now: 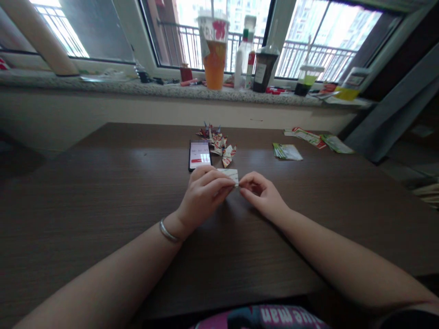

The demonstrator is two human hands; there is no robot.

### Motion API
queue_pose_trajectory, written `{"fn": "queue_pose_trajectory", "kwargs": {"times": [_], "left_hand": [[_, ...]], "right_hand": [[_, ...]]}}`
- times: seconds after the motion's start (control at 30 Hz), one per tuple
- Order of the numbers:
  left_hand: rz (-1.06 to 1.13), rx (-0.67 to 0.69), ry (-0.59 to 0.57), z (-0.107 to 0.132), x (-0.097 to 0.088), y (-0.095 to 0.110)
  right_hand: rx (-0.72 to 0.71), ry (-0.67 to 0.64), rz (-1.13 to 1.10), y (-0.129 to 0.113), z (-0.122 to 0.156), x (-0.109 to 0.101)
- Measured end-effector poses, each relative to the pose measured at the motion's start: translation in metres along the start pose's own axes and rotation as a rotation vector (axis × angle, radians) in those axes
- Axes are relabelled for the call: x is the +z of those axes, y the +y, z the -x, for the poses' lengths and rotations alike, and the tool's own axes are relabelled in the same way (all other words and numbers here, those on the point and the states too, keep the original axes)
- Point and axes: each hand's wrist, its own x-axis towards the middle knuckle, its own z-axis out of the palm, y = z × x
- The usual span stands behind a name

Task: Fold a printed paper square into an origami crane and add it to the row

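Observation:
A small folded piece of pale paper (230, 175) is held just above the dark wooden table (103, 192), near its middle. My left hand (202, 194), with a silver bangle on the wrist, has its fingers curled over the paper's left part. My right hand (261, 192) pinches the paper's right edge between thumb and fingertips. Both hands meet at the paper. Just behind them lies a phone (199, 155) with its screen lit, and next to it a heap of several folded paper cranes (217, 141) in red, white and blue.
A stack of printed paper sheets (287, 151) and more leaflets (317, 139) lie at the back right of the table. The stone windowsill (103, 86) behind carries drink cups (214, 52), a bottle (245, 52) and small clutter. A cardboard tube (41, 39) leans at far left.

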Motion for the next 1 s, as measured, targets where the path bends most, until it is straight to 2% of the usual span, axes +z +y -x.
{"fn": "queue_pose_trajectory", "kwargs": {"times": [0.1,0.17,0.43,0.67,0.9,1.0], "left_hand": [[0.041,-0.023,0.013,0.001,0.001,0.003],[0.091,-0.036,-0.013,0.002,0.002,0.003],[0.197,-0.104,-0.017,0.004,0.002,0.008],[0.273,-0.215,-0.020,0.001,0.000,0.014],[0.306,-0.218,0.049,-0.001,0.000,0.016],[0.321,-0.217,0.055,0.000,0.001,0.016]], "right_hand": [[-0.227,0.034,0.206,-0.003,0.001,-0.001],[-0.285,0.039,0.258,-0.005,0.002,-0.001],[-0.257,0.007,0.257,-0.010,0.004,-0.002],[-0.257,-0.002,0.331,-0.015,0.005,-0.001],[-0.257,0.014,0.232,-0.020,0.007,-0.001],[-0.213,0.011,0.171,-0.016,0.008,0.001]]}}
